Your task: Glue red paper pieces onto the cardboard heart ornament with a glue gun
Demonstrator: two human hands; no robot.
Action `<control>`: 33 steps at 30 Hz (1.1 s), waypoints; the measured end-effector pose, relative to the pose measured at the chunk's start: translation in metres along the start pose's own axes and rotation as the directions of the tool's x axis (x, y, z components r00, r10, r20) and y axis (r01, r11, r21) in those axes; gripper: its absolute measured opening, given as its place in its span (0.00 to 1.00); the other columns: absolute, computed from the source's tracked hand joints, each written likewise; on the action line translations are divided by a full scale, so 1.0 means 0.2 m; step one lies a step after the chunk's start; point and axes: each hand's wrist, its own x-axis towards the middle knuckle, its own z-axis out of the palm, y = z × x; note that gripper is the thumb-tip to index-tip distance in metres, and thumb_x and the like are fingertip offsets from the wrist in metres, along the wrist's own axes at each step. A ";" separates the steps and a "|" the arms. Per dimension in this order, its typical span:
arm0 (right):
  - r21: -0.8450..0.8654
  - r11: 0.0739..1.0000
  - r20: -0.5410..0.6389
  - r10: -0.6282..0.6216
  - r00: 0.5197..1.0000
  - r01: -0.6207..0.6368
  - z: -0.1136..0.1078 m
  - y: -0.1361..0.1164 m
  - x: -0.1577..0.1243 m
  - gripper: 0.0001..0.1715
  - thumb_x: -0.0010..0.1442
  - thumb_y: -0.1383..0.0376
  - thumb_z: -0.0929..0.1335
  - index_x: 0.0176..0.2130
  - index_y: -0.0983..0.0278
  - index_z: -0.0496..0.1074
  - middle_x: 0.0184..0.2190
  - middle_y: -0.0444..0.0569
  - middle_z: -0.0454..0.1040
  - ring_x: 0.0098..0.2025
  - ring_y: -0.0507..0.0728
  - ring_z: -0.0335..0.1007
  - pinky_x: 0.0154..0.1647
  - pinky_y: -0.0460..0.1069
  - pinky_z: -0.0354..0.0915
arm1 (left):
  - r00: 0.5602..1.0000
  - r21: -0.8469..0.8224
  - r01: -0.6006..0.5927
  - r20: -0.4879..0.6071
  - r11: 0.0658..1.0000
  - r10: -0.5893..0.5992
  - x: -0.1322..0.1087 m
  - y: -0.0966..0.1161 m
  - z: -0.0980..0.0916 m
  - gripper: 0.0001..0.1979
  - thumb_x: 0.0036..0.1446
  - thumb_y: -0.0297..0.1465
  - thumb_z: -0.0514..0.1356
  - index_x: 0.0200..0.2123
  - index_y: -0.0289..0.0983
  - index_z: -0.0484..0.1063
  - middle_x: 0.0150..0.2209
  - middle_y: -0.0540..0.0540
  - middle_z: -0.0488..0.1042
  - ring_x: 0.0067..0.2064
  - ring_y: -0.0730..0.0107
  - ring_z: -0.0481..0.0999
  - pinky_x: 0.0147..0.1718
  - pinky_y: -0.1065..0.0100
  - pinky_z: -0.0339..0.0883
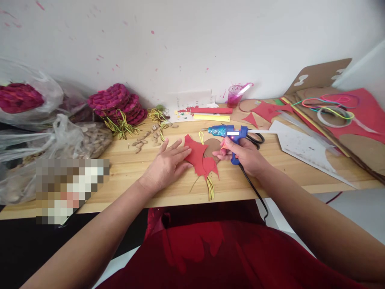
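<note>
A blue hot glue gun (227, 131) is in my right hand (245, 155), whose fingers are wrapped round its handle. Its nozzle points left, and a pale glue stick juts out of the back. My left hand (165, 163) lies flat, fingers stretched, with the tips on the left edge of a cut piece of red paper (195, 152). Under and beside the paper shows a round brown cardboard disc (213, 147). A yellow cord loop (201, 137) pokes out above it, and a yellow-green cord tassel (210, 188) hangs out below.
Loose peanuts (147, 136) and a stack of magenta woven rounds (117, 102) lie left, near plastic bags (66, 136). Behind are a yellow strip (211, 117) and a plastic cup (234, 96). White board (309, 146) and tape rolls (335, 116) lie right. The gun's black cable (254, 186) drops over the front edge.
</note>
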 end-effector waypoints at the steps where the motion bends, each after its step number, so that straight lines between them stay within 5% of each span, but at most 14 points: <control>1: -0.004 1.000 -0.001 0.005 1.000 -0.005 0.00 0.00 0.00 0.26 0.49 0.45 0.78 0.34 0.62 0.73 0.24 0.41 0.73 0.34 0.55 0.82 0.46 0.51 0.78 | 0.997 -0.017 -0.041 -0.060 0.999 0.040 0.00 0.01 0.00 0.19 0.69 0.36 0.56 0.59 0.37 0.73 0.60 0.38 0.75 0.68 0.50 0.65 0.67 0.37 0.50; 6: -0.006 1.000 -0.005 0.010 1.000 -0.010 0.00 0.00 0.01 0.28 0.46 0.44 0.79 0.34 0.61 0.73 0.23 0.40 0.73 0.33 0.56 0.81 0.47 0.55 0.78 | 0.961 -0.055 -0.258 -0.120 0.965 0.250 0.00 0.05 0.03 0.17 0.69 0.28 0.55 0.58 0.36 0.72 0.54 0.38 0.79 0.55 0.61 0.79 0.57 0.55 0.73; 22: 0.000 1.000 -0.008 -0.001 1.000 0.001 0.00 0.00 0.01 0.28 0.45 0.45 0.80 0.34 0.62 0.74 0.23 0.40 0.73 0.33 0.56 0.81 0.46 0.54 0.79 | 0.977 -0.110 -0.176 -0.139 0.978 0.160 0.02 0.05 0.08 0.14 0.69 0.26 0.53 0.53 0.35 0.74 0.48 0.39 0.80 0.49 0.62 0.79 0.49 0.60 0.75; 28: -0.023 1.000 0.007 -0.012 1.000 0.012 -0.01 0.00 0.00 0.27 0.48 0.45 0.79 0.33 0.61 0.73 0.23 0.41 0.73 0.34 0.56 0.81 0.44 0.53 0.79 | 0.985 -0.307 0.058 -0.136 0.950 -0.104 0.11 0.07 0.03 0.09 0.65 0.31 0.57 0.36 0.38 0.78 0.35 0.46 0.81 0.35 0.68 0.78 0.36 0.66 0.70; 33: -0.198 0.977 0.072 -0.067 0.995 0.080 -0.05 -0.06 -0.09 0.21 0.58 0.46 0.74 0.35 0.61 0.74 0.27 0.43 0.73 0.34 0.58 0.82 0.30 0.48 0.77 | 0.942 -0.498 0.330 0.112 0.802 -0.317 0.21 -0.03 -0.02 0.12 0.58 0.35 0.61 0.25 0.37 0.74 0.23 0.51 0.71 0.25 0.73 0.66 0.25 0.69 0.58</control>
